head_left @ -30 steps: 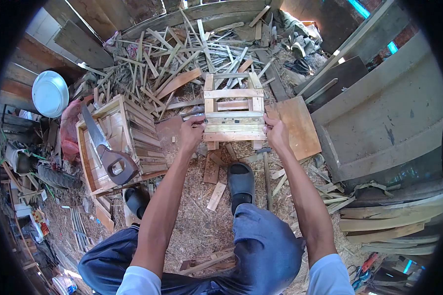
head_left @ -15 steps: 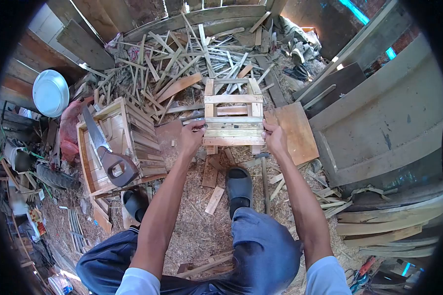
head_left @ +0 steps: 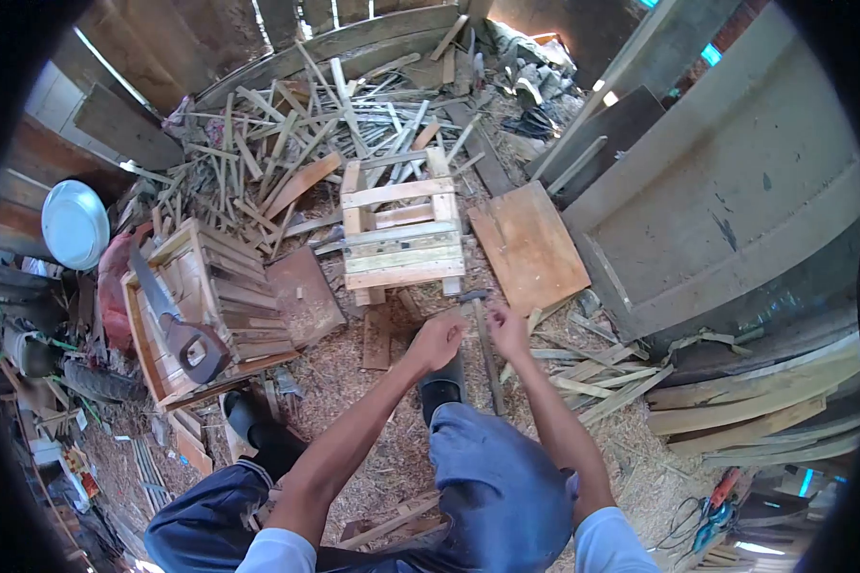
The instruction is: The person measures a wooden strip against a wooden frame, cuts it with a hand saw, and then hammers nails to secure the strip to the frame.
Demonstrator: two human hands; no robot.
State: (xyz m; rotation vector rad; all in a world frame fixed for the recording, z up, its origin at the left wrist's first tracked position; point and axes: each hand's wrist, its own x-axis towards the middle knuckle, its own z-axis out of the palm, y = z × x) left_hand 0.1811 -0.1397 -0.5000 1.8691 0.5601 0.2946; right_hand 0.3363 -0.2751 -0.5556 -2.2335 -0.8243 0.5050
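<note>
A small wooden slatted frame (head_left: pixel 401 234) stands on the floor ahead, its pale slats facing me; neither hand touches it. My left hand (head_left: pixel 440 342) hovers in front of it over my shoe, fingers curled together; whatever they may hold is too small to make out. Close by on the right is my right hand (head_left: pixel 509 331), its fingers also bent inward, contents hidden. Between the two hands a hammer (head_left: pixel 488 363) lies with its head towards the frame; the right hand is beside its handle, apparently not gripping it.
A handsaw (head_left: pixel 177 325) rests on a wooden slatted crate (head_left: pixel 248 296) at left. Behind is a heap of wood strips (head_left: pixel 354 124). A square board (head_left: pixel 528 246) lies right of the frame. Large panels (head_left: pixel 717 201) lean on the right, and sawdust covers the floor.
Both hands have let go of the frame's sides and drawn back towards me, coming close together near the hammer. The view has shifted, so the frame appears further left.
</note>
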